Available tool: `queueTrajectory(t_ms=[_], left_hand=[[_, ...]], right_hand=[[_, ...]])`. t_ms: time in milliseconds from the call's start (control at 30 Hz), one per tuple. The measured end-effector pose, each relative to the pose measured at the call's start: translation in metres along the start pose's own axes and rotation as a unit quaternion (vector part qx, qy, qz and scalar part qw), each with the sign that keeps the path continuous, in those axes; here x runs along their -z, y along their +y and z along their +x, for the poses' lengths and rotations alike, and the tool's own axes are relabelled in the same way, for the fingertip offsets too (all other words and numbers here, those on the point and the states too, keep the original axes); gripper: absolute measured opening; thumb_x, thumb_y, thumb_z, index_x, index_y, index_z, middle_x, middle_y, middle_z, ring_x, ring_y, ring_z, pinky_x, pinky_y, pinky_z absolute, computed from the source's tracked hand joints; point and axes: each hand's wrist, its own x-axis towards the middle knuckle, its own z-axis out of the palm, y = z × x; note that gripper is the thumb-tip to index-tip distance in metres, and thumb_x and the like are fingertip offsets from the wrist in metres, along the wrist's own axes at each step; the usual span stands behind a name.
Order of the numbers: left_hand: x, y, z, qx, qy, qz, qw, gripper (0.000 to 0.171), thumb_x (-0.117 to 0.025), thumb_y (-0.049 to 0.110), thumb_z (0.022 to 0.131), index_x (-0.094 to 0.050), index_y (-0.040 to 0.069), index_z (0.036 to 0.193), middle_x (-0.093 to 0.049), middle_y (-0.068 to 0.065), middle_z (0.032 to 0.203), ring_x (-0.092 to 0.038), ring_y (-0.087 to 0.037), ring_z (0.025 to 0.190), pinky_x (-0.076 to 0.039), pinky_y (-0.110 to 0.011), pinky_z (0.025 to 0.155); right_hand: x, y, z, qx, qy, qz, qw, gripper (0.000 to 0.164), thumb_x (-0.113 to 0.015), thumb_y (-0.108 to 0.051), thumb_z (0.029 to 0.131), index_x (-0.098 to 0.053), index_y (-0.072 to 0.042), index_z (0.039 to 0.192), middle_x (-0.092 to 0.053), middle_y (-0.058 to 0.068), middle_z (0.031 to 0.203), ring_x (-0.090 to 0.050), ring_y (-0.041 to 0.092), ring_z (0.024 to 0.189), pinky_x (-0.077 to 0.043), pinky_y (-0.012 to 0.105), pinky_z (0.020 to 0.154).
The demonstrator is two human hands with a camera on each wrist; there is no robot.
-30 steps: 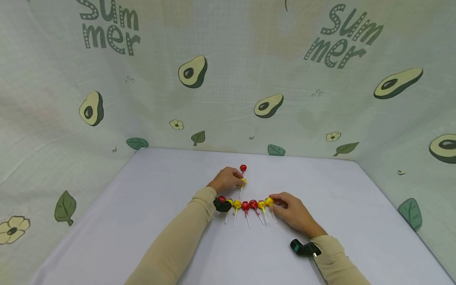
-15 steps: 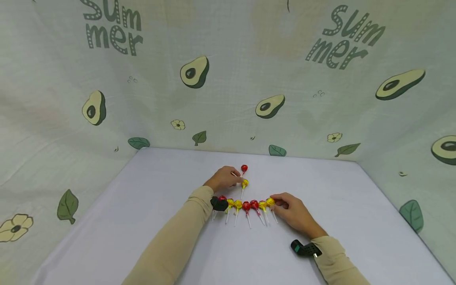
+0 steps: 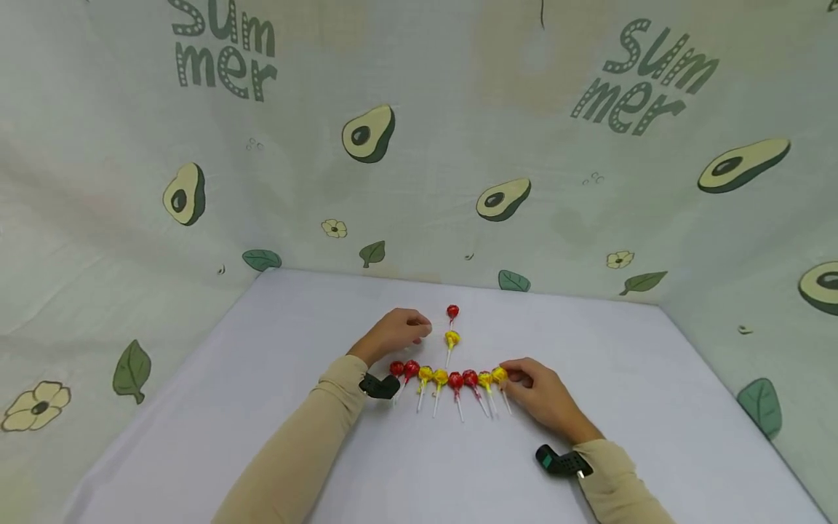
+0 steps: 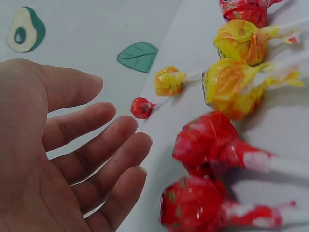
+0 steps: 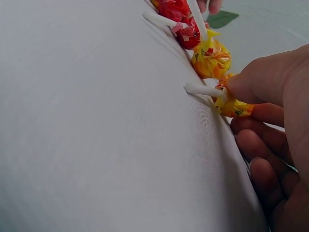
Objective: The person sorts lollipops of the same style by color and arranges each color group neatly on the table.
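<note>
In head view, on the white surface [image 3: 563, 342], a curved row of red and yellow lollipops [image 3: 455, 380]; behind its middle, a single yellow lollipop [image 3: 452, 339] and, farther back, a single red lollipop [image 3: 453, 311], in one line. Left hand [image 3: 396, 332] beside this line, apart from it, empty. Right hand [image 3: 537, 393] at the row's right end.

In left wrist view, fingers [image 4: 108, 140] loosely bent, with gaps between, touching no lollipop.

In right wrist view, end lollipop [image 5: 234, 107] pinched by its yellow head.

Probably in the step of arranging a pattern. For the next move, advisable to loosen this pinch softly, without rolling the end lollipop away from its neighbour.
</note>
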Motion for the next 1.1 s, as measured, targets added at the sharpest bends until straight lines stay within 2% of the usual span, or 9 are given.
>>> queueTrajectory(t_ms=[300,567,800,933,1100], left_hand=[[0.01,-0.008,-0.029,-0.01,0.01,-0.03,0.9995,0.029,-0.06,0.034,0.101,-0.069,0.013,0.119,-0.069,-0.004,0.109,-0.064,-0.023,0.097,-0.052,-0.04,0.083],[0.015,-0.033,-0.049,0.0,0.033,-0.038,0.9987,0.03,-0.062,0.033,0.1,-0.069,0.012,0.12,-0.069,-0.002,0.105,-0.063,-0.018,0.094,-0.052,-0.037,0.082],[0.021,-0.047,-0.061,-0.007,0.053,-0.013,0.9985,0.025,-0.068,0.027,0.096,-0.07,0.012,0.117,-0.067,0.001,0.105,-0.059,-0.019,0.09,-0.052,-0.033,0.075],[0.018,-0.054,-0.065,-0.009,0.049,-0.031,0.9983,0.026,-0.069,0.025,0.095,-0.07,0.011,0.117,-0.068,0.002,0.104,-0.06,-0.017,0.093,-0.052,-0.034,0.08],[0.015,-0.058,-0.067,-0.03,0.047,-0.043,0.9975,0.026,-0.072,0.022,0.093,-0.07,0.011,0.117,-0.069,0.004,0.102,-0.062,-0.015,0.098,-0.05,-0.038,0.09]], right_hand=[[-0.001,0.004,0.0,0.01,0.002,0.004,1.0,0.03,-0.075,-0.017,0.089,-0.07,-0.01,0.118,-0.066,-0.002,0.1,-0.06,0.013,0.088,-0.049,0.028,0.076],[-0.002,0.003,0.001,0.011,-0.003,0.007,1.0,0.031,-0.075,-0.017,0.089,-0.069,-0.01,0.119,-0.066,-0.002,0.1,-0.06,0.014,0.088,-0.05,0.029,0.077],[0.0,0.003,0.002,-0.001,-0.009,0.005,1.0,0.032,-0.074,-0.018,0.09,-0.068,-0.01,0.121,-0.065,-0.001,0.102,-0.06,0.014,0.089,-0.05,0.031,0.079],[0.0,0.003,0.001,-0.002,-0.009,0.004,1.0,0.034,-0.074,-0.018,0.09,-0.068,-0.01,0.122,-0.065,-0.001,0.103,-0.06,0.014,0.09,-0.05,0.031,0.079],[0.0,0.002,0.001,-0.003,-0.009,0.0,1.0,0.037,-0.074,-0.018,0.091,-0.067,-0.011,0.126,-0.066,-0.001,0.104,-0.059,0.015,0.092,-0.05,0.032,0.081]])
